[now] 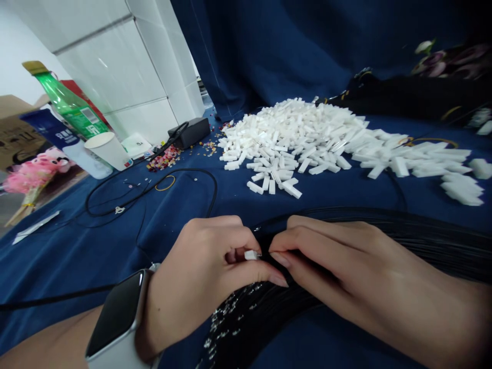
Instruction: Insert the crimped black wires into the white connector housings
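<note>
My left hand [202, 264], a smartwatch [117, 315] on its wrist, is closed in a pinch on a small white connector housing [251, 254]. Just to its right, my right hand [338, 256] is closed too, thumb and forefinger pressed together on what looks like a thin black wire at the housing's end. The fingertips of the two hands are nearly touching. Beneath them lies a thick bundle of black wires [277, 318], with shiny metal terminals [221, 328] at their ends. A large heap of white housings [300, 128] spreads behind the hands.
Blue cloth [180, 200] covers the surface. At left are a green bottle [73, 105], a paper cup [107, 151], a pink bouquet [36, 174] and a looped black cable [154, 184]. A black box [190, 133] stands by colourful beads [165, 158]. Dark fabric [415, 100] lies back right.
</note>
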Demonstrator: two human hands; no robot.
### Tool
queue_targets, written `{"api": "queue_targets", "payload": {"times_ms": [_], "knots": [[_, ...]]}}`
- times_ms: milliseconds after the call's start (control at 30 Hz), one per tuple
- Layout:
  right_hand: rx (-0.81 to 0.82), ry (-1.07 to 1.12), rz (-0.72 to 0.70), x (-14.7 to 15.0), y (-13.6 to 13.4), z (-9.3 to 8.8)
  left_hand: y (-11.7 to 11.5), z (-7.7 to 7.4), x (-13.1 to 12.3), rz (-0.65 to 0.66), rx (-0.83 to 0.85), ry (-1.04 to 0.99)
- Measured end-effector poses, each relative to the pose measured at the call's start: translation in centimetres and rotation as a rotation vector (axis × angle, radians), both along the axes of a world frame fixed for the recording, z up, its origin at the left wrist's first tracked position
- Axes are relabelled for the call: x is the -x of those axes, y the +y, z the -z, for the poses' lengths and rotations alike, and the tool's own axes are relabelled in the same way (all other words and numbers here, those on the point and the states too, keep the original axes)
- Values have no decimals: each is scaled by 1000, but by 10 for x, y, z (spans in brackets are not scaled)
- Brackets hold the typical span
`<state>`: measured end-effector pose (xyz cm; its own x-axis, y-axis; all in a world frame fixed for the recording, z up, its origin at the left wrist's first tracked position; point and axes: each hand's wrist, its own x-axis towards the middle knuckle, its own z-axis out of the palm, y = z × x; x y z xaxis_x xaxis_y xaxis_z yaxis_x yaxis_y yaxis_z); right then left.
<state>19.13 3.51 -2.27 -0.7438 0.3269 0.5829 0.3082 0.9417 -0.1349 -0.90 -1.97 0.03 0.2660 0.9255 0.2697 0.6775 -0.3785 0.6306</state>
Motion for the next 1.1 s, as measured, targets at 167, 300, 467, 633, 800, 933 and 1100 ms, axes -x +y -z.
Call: {"api": "queue_targets", "payload": {"times_ms": [167,300,467,633,800,933,1100], "knots": [[51,-6,-18,3,-2,-2,1,0,-1,10,-14,-5],[123,-27,-44,2,-2,-3,1,0,-1,21,-37,17],[184,-29,-40,0,-3,-4,2,0,0,31,-40,39],[195,-48,-35,0,-2,-5,3,-1,-2,46,-51,72],[145,-77,-38,2,-4,-4,3,-3,-6,77,-118,158],[155,-63,-35,1,-9,-5,2,-5,-6,88,-125,167],[203,-60,-39,-1,-4,-12,3,-8,-3,106,-139,157]]}}
